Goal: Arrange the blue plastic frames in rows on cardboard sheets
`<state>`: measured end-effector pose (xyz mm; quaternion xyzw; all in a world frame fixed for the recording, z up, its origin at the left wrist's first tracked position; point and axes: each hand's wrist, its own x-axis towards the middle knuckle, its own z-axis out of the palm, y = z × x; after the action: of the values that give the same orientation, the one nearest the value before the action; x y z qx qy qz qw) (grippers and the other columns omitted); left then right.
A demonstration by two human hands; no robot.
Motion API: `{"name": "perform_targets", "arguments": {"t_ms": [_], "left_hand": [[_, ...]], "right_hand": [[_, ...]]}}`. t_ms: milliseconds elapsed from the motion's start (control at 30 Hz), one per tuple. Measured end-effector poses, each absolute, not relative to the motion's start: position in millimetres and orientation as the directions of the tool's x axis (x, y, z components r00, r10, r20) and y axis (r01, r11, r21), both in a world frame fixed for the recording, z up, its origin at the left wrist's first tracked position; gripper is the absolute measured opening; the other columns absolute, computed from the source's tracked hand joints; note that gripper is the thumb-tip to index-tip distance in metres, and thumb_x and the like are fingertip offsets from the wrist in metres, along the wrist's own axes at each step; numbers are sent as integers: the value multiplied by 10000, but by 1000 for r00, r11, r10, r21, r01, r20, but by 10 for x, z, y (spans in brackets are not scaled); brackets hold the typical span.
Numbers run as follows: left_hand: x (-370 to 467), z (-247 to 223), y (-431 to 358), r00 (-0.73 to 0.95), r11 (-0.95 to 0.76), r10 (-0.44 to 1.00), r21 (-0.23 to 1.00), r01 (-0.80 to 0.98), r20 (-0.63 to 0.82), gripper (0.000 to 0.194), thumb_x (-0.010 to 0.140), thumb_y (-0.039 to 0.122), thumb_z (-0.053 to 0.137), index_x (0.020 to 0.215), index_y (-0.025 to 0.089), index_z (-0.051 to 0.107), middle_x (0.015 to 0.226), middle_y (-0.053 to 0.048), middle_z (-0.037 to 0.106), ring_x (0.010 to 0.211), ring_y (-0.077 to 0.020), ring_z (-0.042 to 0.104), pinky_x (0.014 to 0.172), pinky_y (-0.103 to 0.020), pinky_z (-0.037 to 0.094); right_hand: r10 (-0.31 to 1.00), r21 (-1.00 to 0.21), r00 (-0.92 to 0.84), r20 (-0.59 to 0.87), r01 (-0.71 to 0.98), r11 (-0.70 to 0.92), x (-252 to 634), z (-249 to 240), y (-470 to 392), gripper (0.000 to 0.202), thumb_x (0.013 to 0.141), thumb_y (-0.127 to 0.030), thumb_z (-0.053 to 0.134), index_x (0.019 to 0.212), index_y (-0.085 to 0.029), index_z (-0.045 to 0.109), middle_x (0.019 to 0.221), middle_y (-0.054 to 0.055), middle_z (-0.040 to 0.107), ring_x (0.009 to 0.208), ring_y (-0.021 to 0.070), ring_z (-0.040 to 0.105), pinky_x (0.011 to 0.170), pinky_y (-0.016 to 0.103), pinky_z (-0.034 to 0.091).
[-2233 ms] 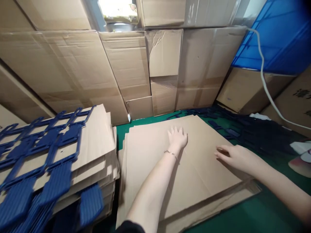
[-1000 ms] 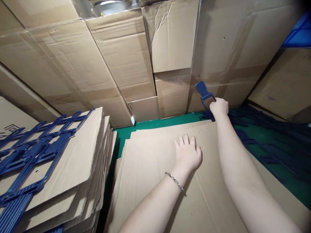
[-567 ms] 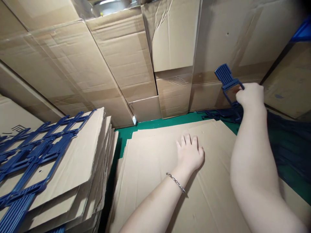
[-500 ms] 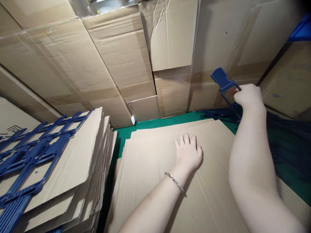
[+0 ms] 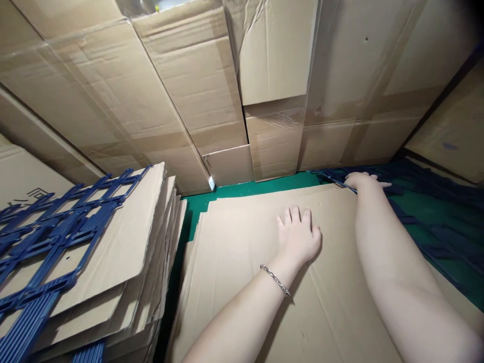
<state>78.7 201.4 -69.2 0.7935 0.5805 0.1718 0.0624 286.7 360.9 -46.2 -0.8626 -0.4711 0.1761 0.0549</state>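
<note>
My left hand (image 5: pixel 298 237), with a thin bracelet at the wrist, lies flat with spread fingers on the top sheet of a stack of flat brown cardboard (image 5: pixel 242 262). My right hand (image 5: pixel 362 180) reaches to the stack's far right corner. It rests low on a heap of dark blue plastic handle pieces (image 5: pixel 427 201) lying on the green table surface (image 5: pixel 242 190). Its fingers stretch out to the right over a thin blue strip (image 5: pixel 335 180). Whether they grip the strip is hidden.
At the left stands a taller stack of cardboard sheets (image 5: pixel 143 242) with blue plastic handle frames (image 5: pixel 64 222) lying on top. Taped cardboard boxes (image 5: pixel 234 85) form a wall close behind the table. More boxes (image 5: pixel 454 131) stand at the far right.
My right hand, which held a blue plastic handle piece up in front of the boxes, has come down onto the blue heap. My left hand stayed flat on the cardboard.
</note>
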Motion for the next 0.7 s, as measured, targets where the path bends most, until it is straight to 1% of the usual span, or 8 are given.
{"name": "perform_targets", "arguments": {"t_ms": [133, 200, 267, 367, 467, 567, 633, 700], "left_hand": [[780, -692, 2022, 254, -305, 948, 315, 899, 194, 461, 877, 375, 286, 1289, 205, 405, 1368, -112, 327, 1271, -299, 234, 1010, -574, 219], [780, -695, 2027, 254, -305, 948, 321, 896, 191, 464, 876, 374, 287, 1289, 201, 408, 1365, -117, 330, 1269, -303, 233, 1009, -576, 216], [780, -701, 2032, 262, -312, 946, 327, 892, 189, 466, 874, 373, 288, 1290, 199, 408, 1364, -120, 331, 1271, -307, 228, 1011, -577, 209], [779, -709, 2037, 266, -313, 947, 337, 888, 179, 466, 877, 376, 286, 1292, 201, 405, 1370, -121, 321, 1277, -310, 216, 1018, -579, 189], [774, -712, 2042, 263, -308, 950, 353, 883, 169, 493, 889, 443, 271, 1294, 195, 404, 1374, -129, 315, 1282, -318, 204, 1017, -581, 182], [771, -709, 2042, 264, -311, 949, 361, 879, 173, 534, 893, 513, 234, 1283, 197, 415, 1374, -132, 316, 1283, -319, 205, 1010, -588, 188], [769, -703, 2040, 268, -316, 947, 357, 879, 179, 541, 895, 528, 219, 1270, 198, 428, 1368, -131, 323, 1277, -316, 220, 1008, -586, 194], [768, -697, 2036, 270, -318, 946, 352, 880, 180, 542, 895, 531, 211, 1262, 201, 435, 1363, -129, 330, 1271, -314, 232, 1008, -582, 200]], "right_hand": [[786, -217, 528, -321, 767, -604, 2821, -487, 3569, 700, 777, -427, 565, 1392, -275, 266, 1443, 141, 108, 1302, 348, 72, 954, 640, 78], [808, -223, 500, -312, 788, -573, 2816, -492, 3550, 794, 766, -440, 580, 1422, -297, 156, 1464, 111, -24, 1313, 355, 3, 951, 649, 57], [809, -214, 481, -339, 798, -564, 2821, -502, 3548, 869, 734, -451, 614, 1429, -296, 116, 1461, 98, -92, 1314, 363, -39, 947, 656, 59], [784, -178, 510, -353, 786, -592, 2822, -535, 3600, 805, 750, -476, 582, 1419, -263, 188, 1462, 129, 1, 1310, 370, -14, 945, 657, 43], [799, -109, 534, -277, 808, -578, 2784, -578, 3688, 673, 825, -454, 472, 1402, -188, 250, 1443, 160, 108, 1304, 370, 12, 950, 648, -9], [834, -7, 515, -196, 850, -527, 2727, -607, 3751, 605, 852, -367, 454, 1384, -125, 296, 1436, 179, 126, 1315, 339, 4, 980, 599, -59], [839, 26, 517, -170, 853, -521, 2705, -616, 3774, 584, 852, -324, 467, 1373, -107, 315, 1429, 200, 134, 1320, 328, 10, 991, 581, -59], [829, 10, 529, -179, 844, -537, 2700, -621, 3793, 563, 861, -305, 458, 1365, -93, 326, 1403, 229, 192, 1312, 350, 63, 987, 600, -16]]}}
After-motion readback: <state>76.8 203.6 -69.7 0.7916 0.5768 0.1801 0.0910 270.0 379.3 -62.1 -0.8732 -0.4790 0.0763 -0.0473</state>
